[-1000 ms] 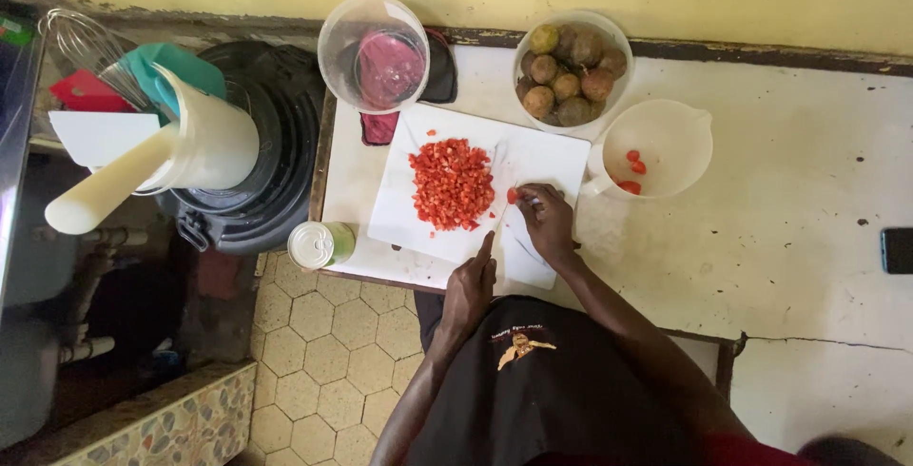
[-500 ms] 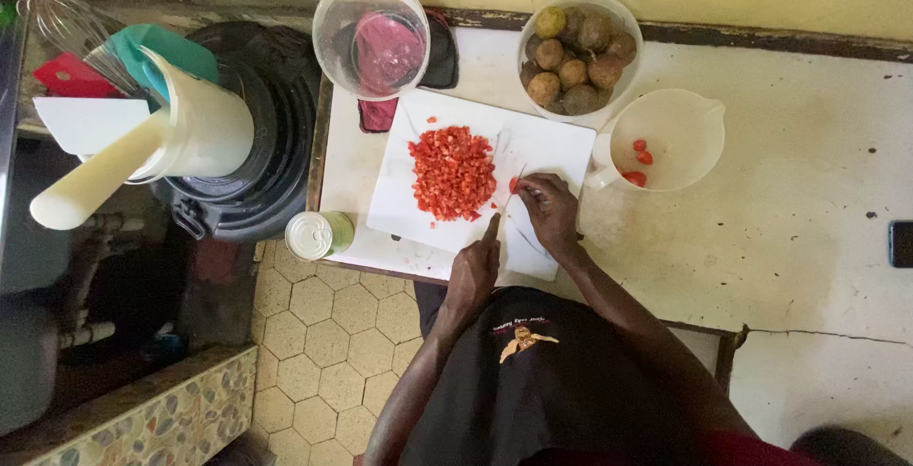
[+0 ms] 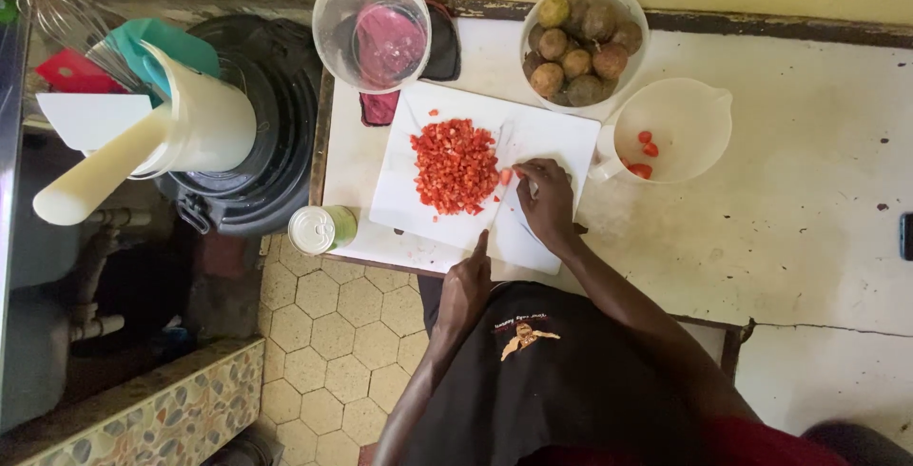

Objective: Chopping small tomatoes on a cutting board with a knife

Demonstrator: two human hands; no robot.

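A white cutting board (image 3: 561, 133) lies on the counter with a pile of diced red vegetable (image 3: 456, 166) on its left half. My left hand (image 3: 464, 287) grips a knife (image 3: 497, 185) whose blade rests along the pile's right edge. On the board's right half, the fingertips of my right hand (image 3: 549, 202) pinch a small red piece (image 3: 507, 177) against the blade.
Behind the board stand a clear tub (image 3: 373, 29) with something pink in it, a bowl of round brown-green fruits (image 3: 582, 48) and a white jug (image 3: 675, 128) with a few red pieces. A small tin (image 3: 321, 228) sits at the counter's edge. A utensil jug (image 3: 195, 128) stands on a black stove (image 3: 281, 133) to the left.
Both hands stay at the board's right half; the knife and my right hand shift only slightly beside the red pile. The view drifts a little.
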